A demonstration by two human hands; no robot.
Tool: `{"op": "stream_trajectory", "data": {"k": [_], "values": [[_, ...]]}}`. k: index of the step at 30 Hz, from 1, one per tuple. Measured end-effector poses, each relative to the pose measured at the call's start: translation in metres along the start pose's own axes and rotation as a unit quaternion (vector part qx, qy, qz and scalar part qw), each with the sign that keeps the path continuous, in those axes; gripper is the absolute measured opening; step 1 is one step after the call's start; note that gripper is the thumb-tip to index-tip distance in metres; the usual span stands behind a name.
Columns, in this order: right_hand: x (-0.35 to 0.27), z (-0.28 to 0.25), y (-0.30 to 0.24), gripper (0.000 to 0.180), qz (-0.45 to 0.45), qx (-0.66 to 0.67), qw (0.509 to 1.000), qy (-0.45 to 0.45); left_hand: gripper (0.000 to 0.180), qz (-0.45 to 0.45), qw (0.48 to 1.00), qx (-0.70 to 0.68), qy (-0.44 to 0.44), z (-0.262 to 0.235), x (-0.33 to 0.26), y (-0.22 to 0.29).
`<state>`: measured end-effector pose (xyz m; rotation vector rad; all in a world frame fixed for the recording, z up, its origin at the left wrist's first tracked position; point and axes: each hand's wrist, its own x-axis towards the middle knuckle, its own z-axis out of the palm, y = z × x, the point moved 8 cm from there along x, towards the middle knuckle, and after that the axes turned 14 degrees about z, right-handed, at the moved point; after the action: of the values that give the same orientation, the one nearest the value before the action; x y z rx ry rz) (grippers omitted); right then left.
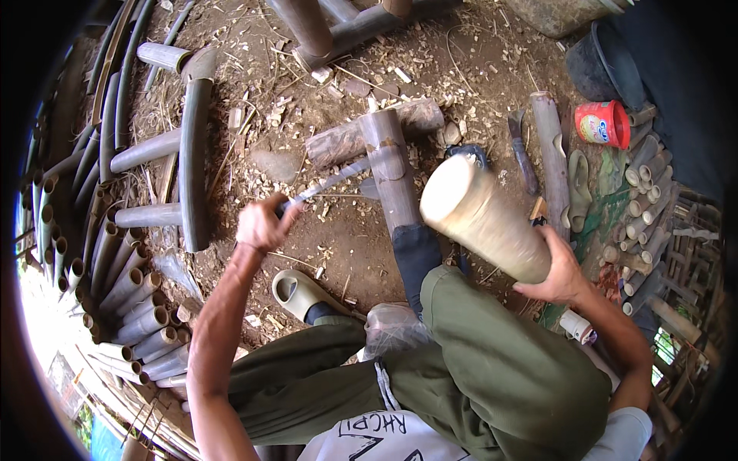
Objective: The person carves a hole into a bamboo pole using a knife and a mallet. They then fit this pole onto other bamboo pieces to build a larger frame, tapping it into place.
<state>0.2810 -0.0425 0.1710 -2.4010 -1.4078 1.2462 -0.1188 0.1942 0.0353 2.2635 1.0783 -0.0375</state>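
Note:
My left hand (264, 223) is closed around the handle of a long-bladed knife (330, 180). Its blade reaches right to a grey-brown bamboo piece (380, 138), where the tip is hard to make out. That bamboo rests across a short log (334, 146), and dark cloth (416, 257) covers its near end. In my right hand (565, 269) is a thick, pale wooden cylinder (492, 223), somewhat blurred. I grip its near end, and the broad, light end tilts up toward the bamboo, apart from it.
A jointed bamboo frame (196, 161) lies left; another (307, 31) is at the far side. Cut bamboo tubes (142, 326) are stacked left, with more (646, 192) right. A machete (523, 154), red tub (602, 123) and black bucket (603, 65) lie right. Chips litter the ground.

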Motion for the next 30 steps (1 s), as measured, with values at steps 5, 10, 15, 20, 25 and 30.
{"op": "stream_trajectory", "data": {"k": [5,10,15,20,25,30], "values": [[0.017,-0.026,-0.009,0.102,0.041,0.223,0.974,-0.018,0.08,0.013,0.995,0.067,-0.078,-0.043,0.062,-0.012],[0.03,-0.061,-0.044,0.102,0.022,0.264,0.964,0.01,0.08,0.018,0.985,0.12,-0.125,-0.051,0.083,0.0],[0.051,-0.073,-0.079,0.096,-0.055,0.292,0.955,0.027,0.077,0.01,0.982,0.136,-0.129,-0.05,0.077,-0.009],[0.073,-0.048,-0.117,0.097,-0.236,0.215,0.928,0.192,0.075,0.031,0.983,0.14,-0.112,-0.044,0.076,-0.003],[0.132,0.005,-0.098,0.101,-0.131,-0.148,0.972,0.129,0.074,0.028,0.982,0.139,-0.125,-0.039,0.077,-0.008],[0.102,-0.063,-0.15,0.094,-0.275,0.165,0.891,0.322,0.07,0.032,0.983,0.125,-0.133,-0.033,0.077,-0.018]]}}
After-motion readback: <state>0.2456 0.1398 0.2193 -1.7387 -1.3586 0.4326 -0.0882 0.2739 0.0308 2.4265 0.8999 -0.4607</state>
